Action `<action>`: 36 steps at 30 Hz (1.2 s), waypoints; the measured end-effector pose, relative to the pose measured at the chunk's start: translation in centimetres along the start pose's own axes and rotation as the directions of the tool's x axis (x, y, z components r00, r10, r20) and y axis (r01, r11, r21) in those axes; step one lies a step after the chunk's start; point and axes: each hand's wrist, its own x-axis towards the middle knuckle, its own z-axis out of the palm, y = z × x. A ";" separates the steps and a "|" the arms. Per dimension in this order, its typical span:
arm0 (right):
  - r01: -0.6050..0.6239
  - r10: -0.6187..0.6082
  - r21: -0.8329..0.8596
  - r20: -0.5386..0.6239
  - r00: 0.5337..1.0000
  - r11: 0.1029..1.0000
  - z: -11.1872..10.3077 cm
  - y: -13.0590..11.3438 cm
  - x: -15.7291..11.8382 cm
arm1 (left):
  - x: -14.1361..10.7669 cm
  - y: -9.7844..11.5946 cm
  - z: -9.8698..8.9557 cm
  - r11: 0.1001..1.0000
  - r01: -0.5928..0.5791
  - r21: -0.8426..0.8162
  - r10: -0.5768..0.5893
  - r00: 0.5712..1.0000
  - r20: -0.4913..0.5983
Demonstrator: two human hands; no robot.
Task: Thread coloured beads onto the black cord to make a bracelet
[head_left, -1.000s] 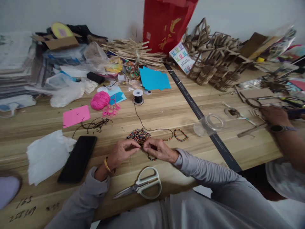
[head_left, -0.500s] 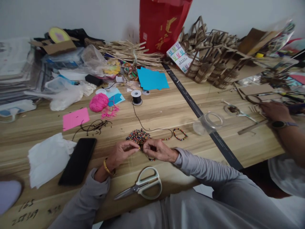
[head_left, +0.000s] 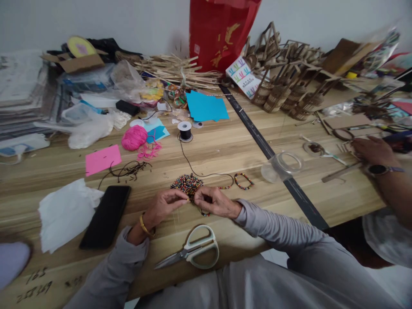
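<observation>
My left hand pinches a small yellow bead between thumb and fingertips. Close to its right, my right hand is closed in a pinch on the black cord. A pile of multicoloured beads lies just beyond my fingertips. The black cord runs from a spool round to the right, with a row of threaded beads beside my right hand. Right of that lies a beaded loop. Scissors rest near the table's front edge.
A black phone and white tissue lie at left, pink yarn farther back. At right are a clear plastic container and another person's hand. A red bag and small woven baskets stand behind.
The other person's hand at right has shifted slightly. My hands hold nearly the same pose, and the whole view has moved very slightly.
</observation>
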 end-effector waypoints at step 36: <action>-0.001 0.002 -0.016 0.015 1.000 1.000 0.2 0.1 0.2 | 0.0 1.0 0.6 0.998 -0.010 0.067 0.008 1.000 0.025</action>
